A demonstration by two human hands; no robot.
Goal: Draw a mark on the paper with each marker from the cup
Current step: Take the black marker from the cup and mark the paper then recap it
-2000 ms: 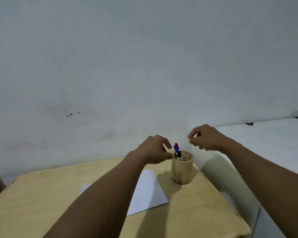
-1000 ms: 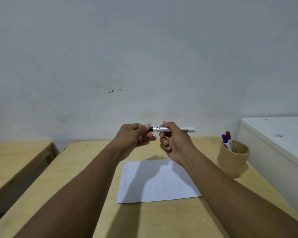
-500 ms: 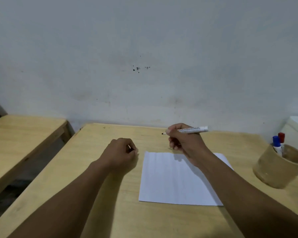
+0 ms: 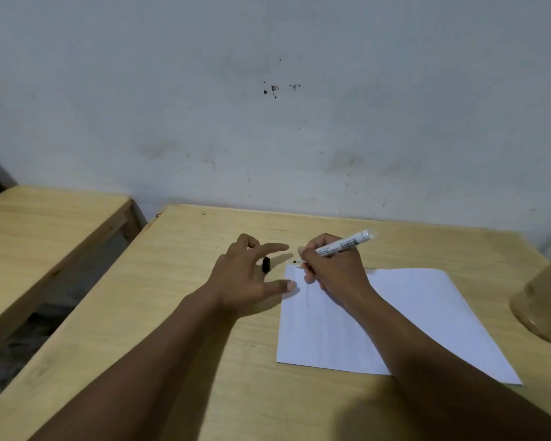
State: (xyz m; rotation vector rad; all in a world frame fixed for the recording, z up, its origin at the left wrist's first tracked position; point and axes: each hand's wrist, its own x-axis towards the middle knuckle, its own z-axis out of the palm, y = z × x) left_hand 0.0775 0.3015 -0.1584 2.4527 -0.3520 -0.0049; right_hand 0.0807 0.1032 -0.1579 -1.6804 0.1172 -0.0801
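Wooden table [image 4: 172, 313] carries everything, and a second wooden bench [image 4: 45, 224] stands off to the left across a gap. One black cap [image 4: 266, 265] lies just beside the left hand [image 4: 245, 278], whose fingers are spread and grasp nothing, thumb at the paper's left edge. One sheet of paper [image 4: 427, 313] lies under the right hand [image 4: 331, 272], which grips one uncapped marker [image 4: 341, 246], tip at the sheet's far left corner. Bare sheet stretches to the right of that hand. One cup [image 4: 544, 307] sits cropped at the right border.
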